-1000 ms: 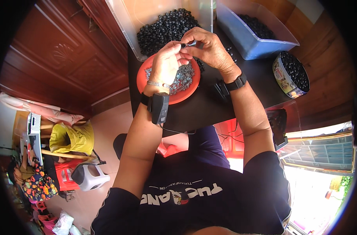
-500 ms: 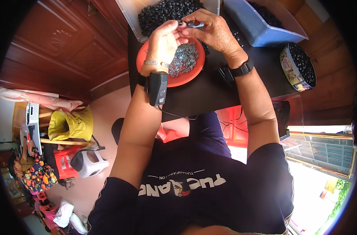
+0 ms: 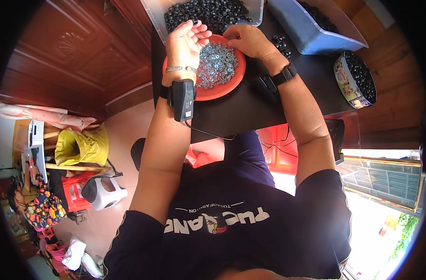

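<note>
My left hand (image 3: 184, 46) is raised over the left rim of an orange plate (image 3: 208, 95), palm turned up. Its thumb and forefinger pinch a small black ring-shaped piece (image 3: 195, 22), while the other fingers curl loosely. Small shiny metal pieces (image 3: 217, 65), apparently nuts or washers, lie heaped in the plate. At the plate's upper right rim is my right hand (image 3: 252, 42), its thumb and forefinger drawn together. Whatever those fingertips hold, if anything, is too small to make out. A clear bin (image 3: 153, 21) full of similar black pieces stands just beyond both hands.
A blue-grey bin (image 3: 311, 42) of black pieces stands far right, and a round tin (image 3: 346, 81) of them sits near the dark table's (image 3: 241, 112) right edge. Loose black pieces (image 3: 282, 46) lie between plate and bin. A cable (image 3: 208, 133) hangs from my left wrist device.
My hands have parted: the right has come down to the plate's rim, the left has shifted slightly left with the black piece. More of the metal pieces shows now.
</note>
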{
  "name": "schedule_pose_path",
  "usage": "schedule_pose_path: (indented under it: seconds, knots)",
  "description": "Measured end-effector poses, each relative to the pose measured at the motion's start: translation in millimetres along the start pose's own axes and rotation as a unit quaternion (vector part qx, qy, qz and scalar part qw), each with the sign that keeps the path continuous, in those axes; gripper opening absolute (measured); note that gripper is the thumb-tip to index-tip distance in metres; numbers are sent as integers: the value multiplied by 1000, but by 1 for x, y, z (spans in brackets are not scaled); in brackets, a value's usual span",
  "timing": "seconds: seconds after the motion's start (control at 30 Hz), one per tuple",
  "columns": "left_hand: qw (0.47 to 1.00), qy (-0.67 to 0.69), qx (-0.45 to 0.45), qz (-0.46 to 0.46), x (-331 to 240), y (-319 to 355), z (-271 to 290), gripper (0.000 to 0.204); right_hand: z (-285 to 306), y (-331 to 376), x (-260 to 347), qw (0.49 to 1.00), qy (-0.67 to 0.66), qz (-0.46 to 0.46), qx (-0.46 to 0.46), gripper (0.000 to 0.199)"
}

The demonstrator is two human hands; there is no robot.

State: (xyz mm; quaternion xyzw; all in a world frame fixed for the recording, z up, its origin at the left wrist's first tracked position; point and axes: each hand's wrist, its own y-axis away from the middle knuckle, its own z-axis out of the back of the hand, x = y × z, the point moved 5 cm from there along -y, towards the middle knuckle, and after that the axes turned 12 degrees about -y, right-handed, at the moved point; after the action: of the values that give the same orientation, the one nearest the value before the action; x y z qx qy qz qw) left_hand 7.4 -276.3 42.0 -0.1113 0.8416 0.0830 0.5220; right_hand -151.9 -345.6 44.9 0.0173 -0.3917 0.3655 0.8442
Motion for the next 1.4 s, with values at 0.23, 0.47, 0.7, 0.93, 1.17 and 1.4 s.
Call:
schedule_pose_path:
  seconds: [0.23,0.47,0.7,0.93,1.17,1.4]
  knots:
    - [1000,0,-21,23,-1,0,1,28,18,5,3,990,116,-2,-81,24]
    - [998,5,-65,26,-1,1,8,27,5,18,51,981,-7,193,-3,15]
    - [996,12,-93,15,-4,1,13,27,-27,30,65,963,-42,130,230,12]
    - [997,10,-75,24,-1,1,9,27,-23,19,50,977,32,161,139,11]
    - [997,12,-77,22,0,1,11,28,-19,21,57,976,-35,165,139,10]
    - [997,5,-76,23,1,1,11,27,-29,28,66,963,15,144,228,12]
